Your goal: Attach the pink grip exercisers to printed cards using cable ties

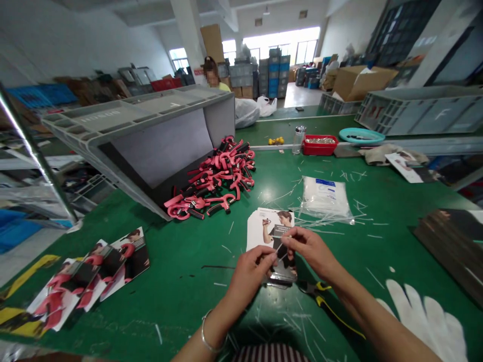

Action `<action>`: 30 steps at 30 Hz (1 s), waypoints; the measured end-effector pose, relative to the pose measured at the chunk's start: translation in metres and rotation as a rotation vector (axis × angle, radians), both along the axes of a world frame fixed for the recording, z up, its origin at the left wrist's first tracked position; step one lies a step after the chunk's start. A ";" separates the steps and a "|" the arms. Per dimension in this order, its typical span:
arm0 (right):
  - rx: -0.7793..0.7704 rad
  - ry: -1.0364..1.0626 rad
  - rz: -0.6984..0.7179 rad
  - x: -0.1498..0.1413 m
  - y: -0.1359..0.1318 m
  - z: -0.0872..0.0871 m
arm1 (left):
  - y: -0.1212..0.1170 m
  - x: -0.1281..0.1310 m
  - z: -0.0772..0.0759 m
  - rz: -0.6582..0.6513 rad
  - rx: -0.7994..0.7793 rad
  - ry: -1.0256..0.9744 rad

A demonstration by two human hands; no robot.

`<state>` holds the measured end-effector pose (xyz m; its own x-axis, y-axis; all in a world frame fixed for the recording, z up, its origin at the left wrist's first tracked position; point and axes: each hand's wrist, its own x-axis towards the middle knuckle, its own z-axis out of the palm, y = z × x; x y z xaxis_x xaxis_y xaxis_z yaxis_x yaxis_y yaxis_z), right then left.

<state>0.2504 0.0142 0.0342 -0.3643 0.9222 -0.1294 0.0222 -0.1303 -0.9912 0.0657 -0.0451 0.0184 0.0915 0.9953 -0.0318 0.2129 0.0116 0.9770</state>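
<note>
My left hand (253, 267) and my right hand (310, 247) meet over a stack of printed cards (258, 229). Between them runs a thin white cable tie (279, 247), pinched at either end by the fingertips. The top card carries a picture of a person and a dark panel, partly covered by my fingers. Just right of the stack lies a pair of yellow-and-black cutting pliers (323, 296), beneath my right forearm. A clear bag of white cable ties (326, 198) rests beyond my right hand.
Pink-and-black hand grips (222, 173) spill from a tipped grey crate (151, 108). Several carded grips (126, 256) lie at left. A red tray (320, 145), glass jar (298, 140) and turquoise plate (361, 134) stand at the back. White glove (426, 317) and dark card stack (453, 251) are right.
</note>
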 end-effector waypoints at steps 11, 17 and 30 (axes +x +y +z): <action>-0.175 0.126 0.058 -0.029 0.001 -0.019 | 0.005 -0.004 -0.002 0.116 0.417 0.552; -0.277 0.343 0.075 -0.025 -0.004 -0.022 | 0.035 -0.034 -0.039 0.361 0.206 0.385; -0.074 0.166 -0.049 -0.020 0.001 -0.014 | 0.032 -0.078 -0.046 0.522 -0.019 -0.114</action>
<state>0.2306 0.0149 0.0207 -0.3411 0.9297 -0.1391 -0.1495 -0.1998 -0.9684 -0.0119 -0.0136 -0.0281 -0.4118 0.9086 -0.0690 0.0668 0.1056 0.9922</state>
